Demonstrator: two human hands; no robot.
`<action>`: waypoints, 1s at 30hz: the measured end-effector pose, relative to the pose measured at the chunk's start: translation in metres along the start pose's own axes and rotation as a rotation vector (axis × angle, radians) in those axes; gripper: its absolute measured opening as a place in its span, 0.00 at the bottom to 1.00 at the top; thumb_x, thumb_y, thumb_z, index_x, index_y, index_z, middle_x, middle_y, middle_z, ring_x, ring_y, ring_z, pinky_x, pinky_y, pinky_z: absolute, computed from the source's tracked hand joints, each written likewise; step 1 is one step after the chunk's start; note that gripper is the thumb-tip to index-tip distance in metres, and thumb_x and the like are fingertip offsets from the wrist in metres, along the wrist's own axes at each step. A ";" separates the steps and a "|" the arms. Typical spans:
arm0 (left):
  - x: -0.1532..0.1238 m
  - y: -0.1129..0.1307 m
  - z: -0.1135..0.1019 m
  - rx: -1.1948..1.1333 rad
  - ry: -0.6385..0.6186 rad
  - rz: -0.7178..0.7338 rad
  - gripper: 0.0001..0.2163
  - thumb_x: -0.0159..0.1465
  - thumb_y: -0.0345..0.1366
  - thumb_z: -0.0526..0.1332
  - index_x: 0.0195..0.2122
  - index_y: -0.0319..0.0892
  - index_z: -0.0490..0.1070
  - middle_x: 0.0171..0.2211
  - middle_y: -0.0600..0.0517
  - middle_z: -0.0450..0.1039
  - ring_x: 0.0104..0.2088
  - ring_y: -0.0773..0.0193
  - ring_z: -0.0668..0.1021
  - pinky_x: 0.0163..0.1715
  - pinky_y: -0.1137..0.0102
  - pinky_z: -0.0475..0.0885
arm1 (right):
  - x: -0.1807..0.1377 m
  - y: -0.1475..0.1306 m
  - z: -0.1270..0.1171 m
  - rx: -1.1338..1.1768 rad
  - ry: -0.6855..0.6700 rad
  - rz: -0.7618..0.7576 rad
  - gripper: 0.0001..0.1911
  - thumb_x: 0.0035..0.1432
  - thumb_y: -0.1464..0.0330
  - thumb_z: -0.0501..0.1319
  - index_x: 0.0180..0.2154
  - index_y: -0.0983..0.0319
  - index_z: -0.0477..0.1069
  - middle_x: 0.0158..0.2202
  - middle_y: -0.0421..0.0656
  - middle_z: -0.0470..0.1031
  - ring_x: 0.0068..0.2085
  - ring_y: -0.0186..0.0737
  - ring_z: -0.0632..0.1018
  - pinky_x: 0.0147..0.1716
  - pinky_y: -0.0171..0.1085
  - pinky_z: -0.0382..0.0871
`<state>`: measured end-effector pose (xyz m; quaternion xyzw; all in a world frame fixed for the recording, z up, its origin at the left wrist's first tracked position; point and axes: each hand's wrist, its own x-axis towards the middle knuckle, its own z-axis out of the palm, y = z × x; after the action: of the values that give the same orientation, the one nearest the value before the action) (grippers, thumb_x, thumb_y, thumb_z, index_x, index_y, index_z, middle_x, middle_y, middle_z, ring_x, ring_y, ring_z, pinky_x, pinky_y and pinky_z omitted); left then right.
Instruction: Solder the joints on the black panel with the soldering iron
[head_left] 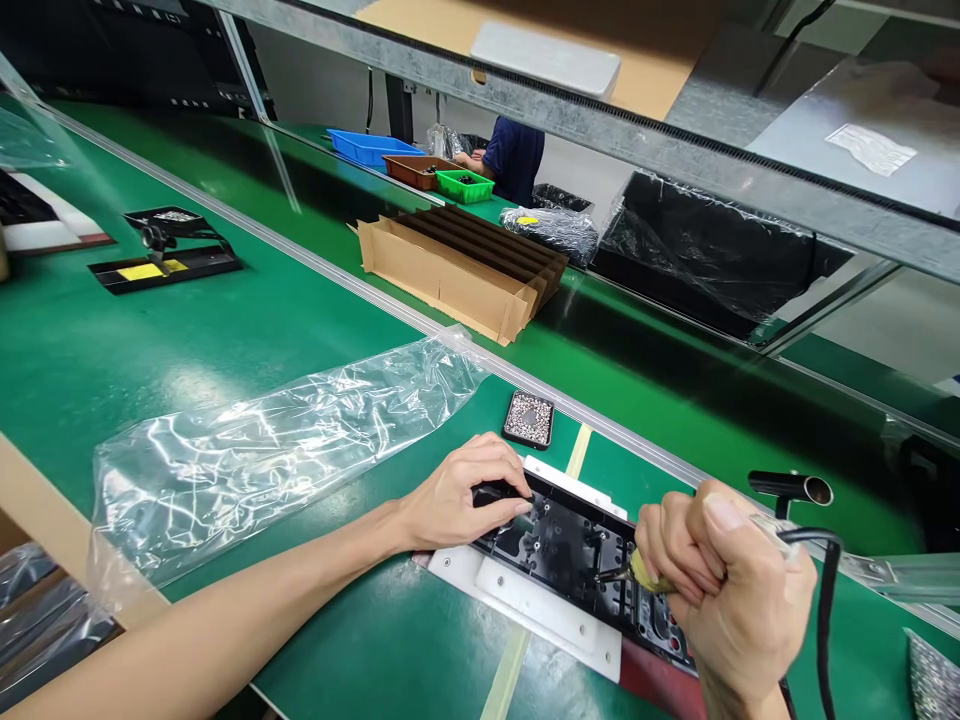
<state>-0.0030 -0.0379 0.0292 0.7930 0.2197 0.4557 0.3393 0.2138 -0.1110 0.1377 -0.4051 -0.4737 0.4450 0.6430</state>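
A black plastic panel (570, 550) lies in a white fixture (525, 600) on the green bench. My left hand (465, 495) rests on the panel's left end, its fingers curled over a small black part (491, 492). My right hand (727, 590) is a fist around a corded tool with a yellow-green collar (645, 572). The tool's thin tip (607, 577) touches the panel's middle. A black cable (821, 600) loops from the tool past my wrist.
A small black tray of tiny screws (529, 418) sits just beyond the fixture. A crumpled clear plastic bag (277, 440) lies to the left. Cardboard dividers (457, 265), coloured bins (420, 165) and another person (510, 155) are across the belt. A tool stand (161, 250) sits far left.
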 end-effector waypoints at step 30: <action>0.000 -0.001 0.000 0.005 -0.002 -0.012 0.01 0.68 0.32 0.69 0.40 0.41 0.79 0.38 0.50 0.81 0.44 0.59 0.79 0.51 0.60 0.69 | 0.002 0.004 -0.008 -0.015 -0.070 0.035 0.26 0.69 0.64 0.59 0.20 0.59 0.53 0.15 0.34 0.49 0.16 0.31 0.54 0.15 0.33 0.52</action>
<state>-0.0033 -0.0375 0.0288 0.7931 0.2249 0.4523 0.3403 0.2214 -0.1084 0.1323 -0.4023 -0.4923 0.4664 0.6150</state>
